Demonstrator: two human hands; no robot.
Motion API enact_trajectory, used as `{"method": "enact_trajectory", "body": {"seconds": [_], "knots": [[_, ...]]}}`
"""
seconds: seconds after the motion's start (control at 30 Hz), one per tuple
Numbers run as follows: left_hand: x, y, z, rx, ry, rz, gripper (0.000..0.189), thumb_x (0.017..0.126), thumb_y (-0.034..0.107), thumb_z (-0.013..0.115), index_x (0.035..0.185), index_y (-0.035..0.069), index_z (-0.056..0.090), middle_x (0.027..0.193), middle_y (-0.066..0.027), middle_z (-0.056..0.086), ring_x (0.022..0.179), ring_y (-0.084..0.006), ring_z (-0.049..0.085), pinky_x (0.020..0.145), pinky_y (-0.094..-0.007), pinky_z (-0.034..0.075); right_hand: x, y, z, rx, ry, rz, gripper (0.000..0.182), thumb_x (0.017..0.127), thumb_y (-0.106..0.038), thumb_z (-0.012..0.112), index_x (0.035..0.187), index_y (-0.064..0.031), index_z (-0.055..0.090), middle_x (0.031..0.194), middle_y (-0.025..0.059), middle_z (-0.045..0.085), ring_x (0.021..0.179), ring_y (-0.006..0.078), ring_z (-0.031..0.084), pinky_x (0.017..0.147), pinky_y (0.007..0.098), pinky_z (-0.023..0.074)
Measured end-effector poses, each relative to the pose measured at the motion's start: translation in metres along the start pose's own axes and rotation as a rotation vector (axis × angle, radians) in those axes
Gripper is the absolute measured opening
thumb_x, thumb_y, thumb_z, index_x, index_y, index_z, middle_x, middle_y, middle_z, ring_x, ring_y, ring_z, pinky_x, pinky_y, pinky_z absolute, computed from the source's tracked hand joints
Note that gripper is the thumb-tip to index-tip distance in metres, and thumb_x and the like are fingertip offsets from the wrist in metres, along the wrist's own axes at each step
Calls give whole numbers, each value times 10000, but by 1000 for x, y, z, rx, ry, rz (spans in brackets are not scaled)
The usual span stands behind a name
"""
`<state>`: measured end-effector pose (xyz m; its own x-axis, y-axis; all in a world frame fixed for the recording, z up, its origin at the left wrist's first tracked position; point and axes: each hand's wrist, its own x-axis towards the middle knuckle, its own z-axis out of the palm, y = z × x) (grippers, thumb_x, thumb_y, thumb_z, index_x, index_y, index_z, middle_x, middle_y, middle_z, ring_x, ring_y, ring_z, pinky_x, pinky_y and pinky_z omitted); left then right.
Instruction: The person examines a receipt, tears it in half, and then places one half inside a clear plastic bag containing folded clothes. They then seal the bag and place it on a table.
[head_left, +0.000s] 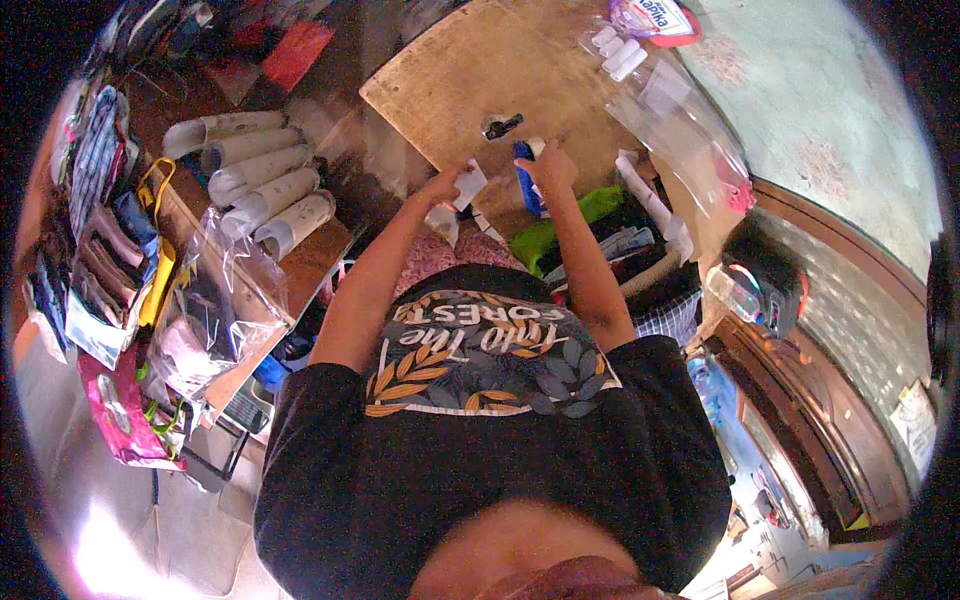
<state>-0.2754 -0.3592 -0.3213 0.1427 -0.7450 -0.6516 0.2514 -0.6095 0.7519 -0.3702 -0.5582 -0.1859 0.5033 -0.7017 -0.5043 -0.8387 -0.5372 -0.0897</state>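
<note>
My left hand (448, 185) grips a small white piece of paper or card (471, 184) near the lower left edge of the wooden board (442, 82). On the right, my right hand (553, 171) has its thumb and fingers around a long blue object (527, 180). A cream-coloured round part (535, 145) shows at the far end of the blue object; its exact kind is unclear. Just beyond both hands, a small black object (504, 127) lies on the board. Below my hands, white pieces (442, 221) rest by my patterned trousers (424, 262).
Several pale rolled tubes (262, 184) lie at left, beside a clear plastic bag (240, 270) and stacked folded cloth (112, 247). Small white rolls (622, 58) and plastic film (667, 127) sit far right. Green cloth (570, 225) and a long white roll (649, 195) are near my right forearm.
</note>
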Motion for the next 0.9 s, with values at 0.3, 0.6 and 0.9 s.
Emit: {"method": "enact_trajectory", "body": {"seconds": [0.3, 0.6, 0.9], "knots": [[31, 42, 26, 54, -73, 571, 780, 610, -19, 576, 1337, 148, 349, 1312, -91, 377, 1170, -236, 395, 848, -309, 459, 3, 33, -25, 106, 27, 86, 612, 611, -514, 709, 921, -2, 582, 910, 195, 621, 839, 355, 606, 704, 436, 495], [98, -3, 71, -90, 53, 325, 694, 590, -8, 630, 1246, 110, 436, 1197, -97, 441, 1029, -264, 457, 883, -346, 390, -2, 79, -18, 112, 102, 163, 792, 587, -578, 683, 1099, 5, 527, 987, 221, 602, 915, 379, 582, 783, 434, 469], [70, 19, 70, 349, 529, 245, 744, 565, 69, 732, 1210, 82, 363, 1146, -168, 396, 1078, -362, 433, 913, -414, 397, -25, -1, -5, -73, -35, -201, 602, 603, -483, 715, 990, -58, 533, 822, 191, 634, 786, 367, 615, 675, 460, 485]]}}
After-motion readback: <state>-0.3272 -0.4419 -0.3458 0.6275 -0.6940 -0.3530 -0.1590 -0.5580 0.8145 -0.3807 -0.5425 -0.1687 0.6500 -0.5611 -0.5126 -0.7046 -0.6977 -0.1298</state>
